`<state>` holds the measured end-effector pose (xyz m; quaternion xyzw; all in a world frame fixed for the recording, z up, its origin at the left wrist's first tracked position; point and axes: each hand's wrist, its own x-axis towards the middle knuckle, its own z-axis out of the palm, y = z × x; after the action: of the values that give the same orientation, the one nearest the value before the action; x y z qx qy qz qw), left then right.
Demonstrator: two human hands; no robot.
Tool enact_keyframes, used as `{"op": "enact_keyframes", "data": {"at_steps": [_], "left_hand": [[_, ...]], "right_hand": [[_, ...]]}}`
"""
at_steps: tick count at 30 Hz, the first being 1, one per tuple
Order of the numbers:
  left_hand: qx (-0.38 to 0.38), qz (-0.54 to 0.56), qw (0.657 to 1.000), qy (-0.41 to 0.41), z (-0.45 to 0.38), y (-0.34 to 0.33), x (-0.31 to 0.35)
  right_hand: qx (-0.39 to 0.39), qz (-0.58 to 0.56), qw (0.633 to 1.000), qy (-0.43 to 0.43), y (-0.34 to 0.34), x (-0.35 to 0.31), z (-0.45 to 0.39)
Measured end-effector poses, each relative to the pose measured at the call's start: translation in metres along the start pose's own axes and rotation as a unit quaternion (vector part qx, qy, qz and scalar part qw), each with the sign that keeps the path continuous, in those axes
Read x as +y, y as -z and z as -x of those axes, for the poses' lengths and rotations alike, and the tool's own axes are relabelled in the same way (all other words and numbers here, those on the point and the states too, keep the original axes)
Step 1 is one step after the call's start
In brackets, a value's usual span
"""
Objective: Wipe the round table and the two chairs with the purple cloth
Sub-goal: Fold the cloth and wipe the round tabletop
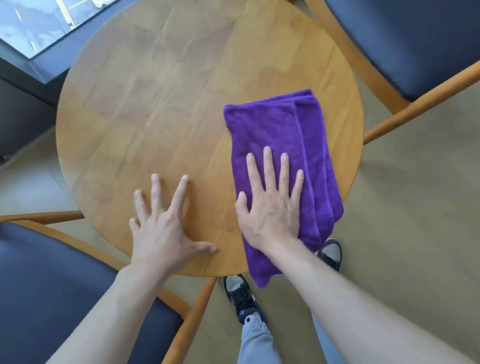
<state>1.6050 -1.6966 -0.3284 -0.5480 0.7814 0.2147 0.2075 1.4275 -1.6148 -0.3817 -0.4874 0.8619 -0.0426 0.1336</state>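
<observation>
A round wooden table (168,101) fills the middle of the view. A folded purple cloth (274,126) lies on its right near part, with its near end hanging over the table's edge. My right hand (270,205) lies flat on the cloth with straight, spread fingers. My left hand (164,229) rests on the bare wood near the table's front edge, fingers spread. One chair with a dark blue seat (40,301) and wooden frame stands at the lower left. A second chair (410,21) of the same kind stands at the upper right.
Beige floor (425,223) surrounds the table. My feet in dark shoes (241,295) stand just below the table's near edge. A window with a grey sill (31,34) runs along the upper left.
</observation>
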Motion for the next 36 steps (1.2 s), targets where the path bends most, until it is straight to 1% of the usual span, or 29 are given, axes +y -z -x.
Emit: {"op": "enact_keyframes", "data": {"at_steps": [1,2,3,4,6,7,9,11,12,14,16,18,19,20,22,25,27,28,30,32,33,34,35,36], "left_hand": [[-0.001,0.004,1.0,0.021,0.006,-0.003,-0.012],[-0.005,0.005,0.999,0.035,0.012,-0.006,-0.022],[-0.009,0.007,0.999,0.04,0.015,-0.009,-0.031],[-0.011,0.012,0.999,0.038,0.018,-0.012,-0.037],[-0.01,0.025,0.999,0.026,0.017,-0.015,-0.04],[-0.009,0.03,0.999,0.024,0.017,-0.014,-0.038],[-0.01,0.03,0.999,0.028,0.017,-0.013,-0.036],[-0.011,0.026,0.999,0.035,0.016,-0.012,-0.037],[-0.01,0.03,0.999,0.039,0.016,-0.012,-0.037],[-0.001,0.046,0.998,0.045,0.016,-0.012,-0.037],[0.004,0.048,0.998,0.045,0.016,-0.012,-0.037],[0.0,0.047,0.998,0.043,0.014,-0.012,-0.039],[-0.006,0.043,0.998,0.035,0.013,-0.012,-0.042],[-0.015,0.033,0.999,0.022,0.013,-0.011,-0.045],[-0.029,0.034,0.999,-0.004,0.013,-0.011,-0.054],[-0.017,0.118,0.993,-0.018,0.019,-0.002,-0.064],[0.007,0.168,0.986,-0.021,0.022,0.004,-0.063],[0.02,0.192,0.981,-0.004,0.024,0.006,-0.06],[0.058,0.233,0.969,0.065,0.03,0.005,-0.046],[0.138,0.227,0.958,0.11,0.04,-0.002,-0.023],[0.181,0.211,0.955,0.108,0.047,-0.008,-0.01],[0.216,0.197,0.952,0.092,0.054,-0.014,0.004],[0.235,0.189,0.951,0.072,0.059,-0.021,0.018],[0.235,0.184,0.953,0.058,0.063,-0.029,0.032]], "right_hand": [[0.001,-0.004,1.0,0.004,-0.005,-0.011,0.014],[-0.006,-0.003,0.999,0.035,-0.012,-0.02,0.032],[-0.018,0.0,0.995,0.094,-0.018,-0.026,0.052],[-0.03,0.008,0.984,0.174,-0.023,-0.028,0.072],[-0.053,0.038,0.944,0.322,-0.027,-0.018,0.092],[-0.064,0.052,0.923,0.376,-0.027,-0.009,0.087],[-0.081,0.06,0.895,0.435,-0.022,0.001,0.062],[-0.096,0.055,0.891,0.441,-0.015,-0.007,0.027],[-0.097,0.052,0.897,0.427,-0.013,-0.018,0.008],[-0.086,0.046,0.927,0.363,-0.011,-0.045,-0.023],[-0.077,0.043,0.959,0.271,-0.012,-0.074,-0.039],[-0.07,0.021,0.978,0.194,-0.014,-0.096,-0.03],[-0.067,0.003,0.982,0.176,-0.016,-0.102,-0.016],[-0.066,-0.013,0.982,0.175,-0.019,-0.104,0.003],[-0.08,-0.03,0.976,0.202,-0.02,-0.097,0.045],[-0.129,-0.05,0.961,0.241,-0.014,-0.081,0.094],[-0.172,-0.091,0.947,0.257,-0.006,-0.074,0.104],[-0.192,-0.129,0.937,0.261,0.0,-0.07,0.1],[-0.219,-0.227,0.917,0.246,0.015,-0.057,0.077],[-0.211,-0.292,0.904,0.23,0.029,-0.037,0.045],[-0.19,-0.286,0.909,0.237,0.036,-0.027,0.027],[-0.163,-0.253,0.92,0.252,0.041,-0.017,0.009],[-0.14,-0.206,0.93,0.271,0.044,-0.008,-0.011],[-0.127,-0.157,0.936,0.288,0.047,0.001,-0.032]]}}
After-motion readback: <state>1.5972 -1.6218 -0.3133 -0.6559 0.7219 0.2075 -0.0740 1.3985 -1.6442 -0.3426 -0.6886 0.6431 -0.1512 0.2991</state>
